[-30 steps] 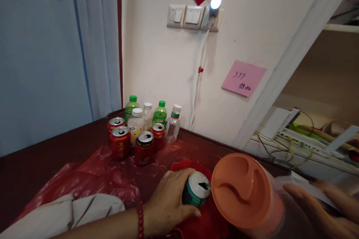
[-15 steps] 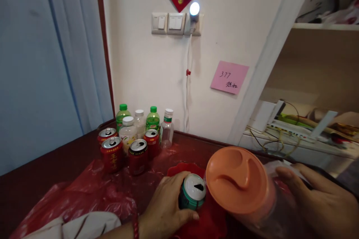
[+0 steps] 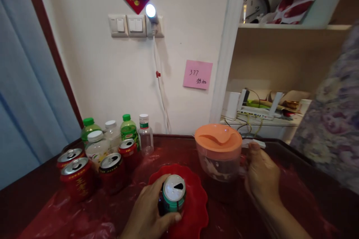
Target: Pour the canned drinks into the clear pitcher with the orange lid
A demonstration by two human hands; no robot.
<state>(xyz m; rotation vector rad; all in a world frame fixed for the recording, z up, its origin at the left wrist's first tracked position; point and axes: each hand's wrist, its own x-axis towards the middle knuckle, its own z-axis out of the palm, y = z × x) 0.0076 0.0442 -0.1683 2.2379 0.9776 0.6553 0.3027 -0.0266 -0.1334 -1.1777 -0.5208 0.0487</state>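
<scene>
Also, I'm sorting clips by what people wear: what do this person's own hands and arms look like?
The left hand and right hand are both bare: no gloves, and no ring shows. The right forearm has no sleeve, watch or bracelet in view. The left forearm is out of frame, so anything worn there cannot be told.

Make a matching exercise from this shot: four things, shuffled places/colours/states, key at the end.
Things:
1. green can
2. jug
3. note
4. clock

Descriptions:
A. pink, stuck on the wall
B. up on a shelf
C. gripped in the left hand
D. topped by an orange lid

Pairs: 1-C, 2-D, 3-A, 4-B
</scene>
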